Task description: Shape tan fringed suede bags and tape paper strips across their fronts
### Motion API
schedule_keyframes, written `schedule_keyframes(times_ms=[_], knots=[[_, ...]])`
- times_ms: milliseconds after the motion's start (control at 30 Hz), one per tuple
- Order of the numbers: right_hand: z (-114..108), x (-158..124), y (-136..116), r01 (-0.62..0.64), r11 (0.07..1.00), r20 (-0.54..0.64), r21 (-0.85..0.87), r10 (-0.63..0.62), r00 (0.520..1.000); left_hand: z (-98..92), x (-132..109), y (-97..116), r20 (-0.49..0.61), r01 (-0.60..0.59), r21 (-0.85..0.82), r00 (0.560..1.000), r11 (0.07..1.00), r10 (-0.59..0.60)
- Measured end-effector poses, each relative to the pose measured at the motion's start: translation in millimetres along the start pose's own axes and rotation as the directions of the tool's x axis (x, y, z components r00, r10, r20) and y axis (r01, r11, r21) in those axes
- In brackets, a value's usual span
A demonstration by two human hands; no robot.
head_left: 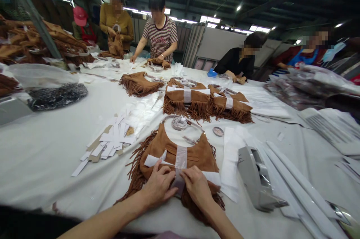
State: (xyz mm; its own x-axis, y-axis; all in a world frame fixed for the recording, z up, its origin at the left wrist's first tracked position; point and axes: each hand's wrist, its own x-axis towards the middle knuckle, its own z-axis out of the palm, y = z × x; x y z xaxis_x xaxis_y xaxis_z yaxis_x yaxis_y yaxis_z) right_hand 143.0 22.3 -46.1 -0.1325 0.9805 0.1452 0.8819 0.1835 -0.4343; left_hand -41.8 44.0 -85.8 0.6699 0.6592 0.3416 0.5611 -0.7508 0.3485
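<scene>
A brown suede fringed handbag (165, 143) lies in front of me on the white-covered table. A shiny translucent strip (181, 156) runs down over its middle, across a white paper band (211, 179). My left hand (158, 183) rests on the bag's lower front, left of the strip, its fingers bent and apart and its thumb near the strip. My right hand (197, 183) has its fingertips pinched together at the strip's right edge. A wrapped coiled strap (179, 123) lies inside the bag's handle loop.
Right of the bag stand a grey tape dispenser (254, 179) and long white strips (298, 179). A tape roll (218, 131) lies beyond the bag. Paper strips (112, 139) are piled left. More fringed bags (187, 98) lie ahead. Several co-workers stand or sit around the table.
</scene>
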Motion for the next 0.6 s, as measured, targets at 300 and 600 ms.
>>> schedule_keyframes(times_ms=[300,600], knots=[[10.1,18.0,12.0,-0.138,0.990,0.049,-0.031,0.140,0.989,25.0,10.9,4.7,-0.158,0.111,-0.047,0.981,0.993,-0.117],[20.2,15.9,21.8,-0.201,0.980,0.017,0.017,0.200,0.980,26.8,14.9,11.5,-0.111,0.146,0.029,0.984,0.989,-0.142]])
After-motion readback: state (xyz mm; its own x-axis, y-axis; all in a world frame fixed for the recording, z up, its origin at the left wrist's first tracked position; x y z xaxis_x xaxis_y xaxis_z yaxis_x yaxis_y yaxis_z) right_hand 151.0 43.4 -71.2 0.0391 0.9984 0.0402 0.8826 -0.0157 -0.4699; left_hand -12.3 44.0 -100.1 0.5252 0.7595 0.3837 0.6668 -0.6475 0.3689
